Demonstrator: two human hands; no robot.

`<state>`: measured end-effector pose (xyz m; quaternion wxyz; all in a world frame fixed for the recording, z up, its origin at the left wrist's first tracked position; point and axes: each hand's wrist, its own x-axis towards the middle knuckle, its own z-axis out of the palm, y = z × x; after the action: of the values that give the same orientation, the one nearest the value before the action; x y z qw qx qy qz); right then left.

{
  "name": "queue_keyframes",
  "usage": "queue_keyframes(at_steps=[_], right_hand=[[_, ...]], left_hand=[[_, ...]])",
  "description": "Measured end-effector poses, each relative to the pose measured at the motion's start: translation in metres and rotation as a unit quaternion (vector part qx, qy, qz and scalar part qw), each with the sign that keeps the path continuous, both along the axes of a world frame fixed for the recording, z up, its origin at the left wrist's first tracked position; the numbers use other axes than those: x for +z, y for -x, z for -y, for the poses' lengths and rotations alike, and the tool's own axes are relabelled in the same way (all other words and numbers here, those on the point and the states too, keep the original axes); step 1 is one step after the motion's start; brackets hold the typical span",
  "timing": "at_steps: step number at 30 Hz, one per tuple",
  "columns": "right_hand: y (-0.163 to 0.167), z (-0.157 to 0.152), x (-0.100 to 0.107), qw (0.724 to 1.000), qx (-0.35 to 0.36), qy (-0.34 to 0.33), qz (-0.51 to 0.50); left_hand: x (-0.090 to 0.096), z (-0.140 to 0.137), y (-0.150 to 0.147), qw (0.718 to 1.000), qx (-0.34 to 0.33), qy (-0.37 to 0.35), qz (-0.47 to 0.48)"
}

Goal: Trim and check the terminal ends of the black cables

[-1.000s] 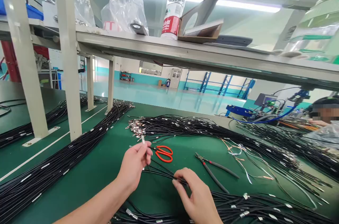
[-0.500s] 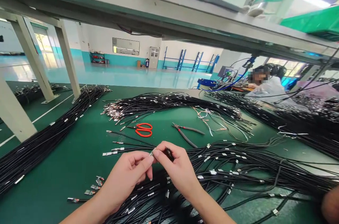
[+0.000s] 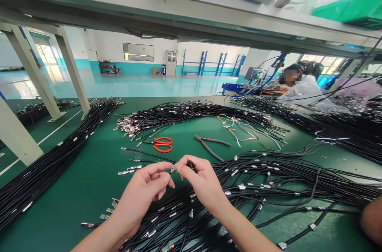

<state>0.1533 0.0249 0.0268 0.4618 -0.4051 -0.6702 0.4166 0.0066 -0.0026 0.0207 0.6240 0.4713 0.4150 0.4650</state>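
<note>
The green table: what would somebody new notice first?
Probably the red-handled scissors, left of the pliers on the table. Next, the left hand and right hand in front, with a shiny cable end between them. Black cables lie in bundles on both sides and behind.

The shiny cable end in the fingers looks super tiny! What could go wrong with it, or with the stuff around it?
The cable end is small and held by fingertips of the left hand and right hand, so it might slip. It could then get lost among the loose black cables below, which might also tangle. The pliers lie with handles spread, one near those cables, so they could snag.
</note>
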Motion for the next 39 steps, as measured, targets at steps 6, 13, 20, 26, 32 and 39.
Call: queue_keyframes(at_steps=[6,13,20,26,32,39], right_hand=[[0.0011,0.002,0.0009,1.0,0.011,-0.015,0.012],[0.0025,0.0028,0.0014,0.999,0.0,-0.035,0.038],[0.0009,0.0017,0.0009,0.998,0.009,-0.024,0.062],[-0.0002,0.0009,-0.0012,0.996,0.026,-0.026,0.078],[-0.0009,0.0004,0.0004,0.996,0.011,-0.036,0.075],[-0.0011,0.0001,0.002,0.996,0.039,-0.007,0.079]], left_hand=[[0.0008,-0.0011,-0.0011,1.0,0.023,0.0,-0.005],[-0.003,-0.0004,-0.0002,1.0,0.018,-0.005,-0.019],[-0.0026,-0.0006,-0.0015,0.998,0.04,-0.015,-0.046],[-0.0054,-0.0008,-0.001,0.998,0.043,-0.017,-0.052],[-0.002,-0.0041,0.0031,0.996,0.027,-0.028,-0.083],[-0.0001,-0.0063,0.0045,0.956,0.115,-0.155,-0.221]])
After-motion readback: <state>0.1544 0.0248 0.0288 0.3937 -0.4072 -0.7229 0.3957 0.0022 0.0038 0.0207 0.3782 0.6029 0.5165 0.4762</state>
